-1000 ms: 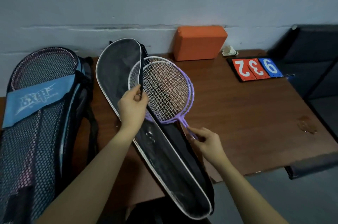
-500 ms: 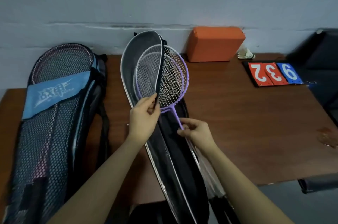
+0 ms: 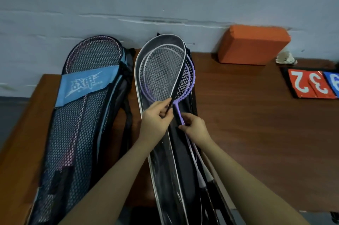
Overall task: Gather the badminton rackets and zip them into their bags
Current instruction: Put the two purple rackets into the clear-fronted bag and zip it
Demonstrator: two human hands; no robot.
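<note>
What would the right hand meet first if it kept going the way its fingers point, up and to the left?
Most likely the left hand, right beside the right hand, which pinches the purple racket at its shaft. The gap looks slight, though depth is unclear.

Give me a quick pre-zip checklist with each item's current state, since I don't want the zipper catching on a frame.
1. Purple-and-white racket heads inside the open black cover with white piping: not ok, the right frame edge pokes past the flap.
2. Left hand pinches the flap edge: ok.
3. Right hand holds the purple shaft: ok.
4. Handles inside the cover's lower end: cannot tell.
5. Zipper pull located: cannot tell.
6. Blue mesh racket bag apart from the cover: ok.
</note>
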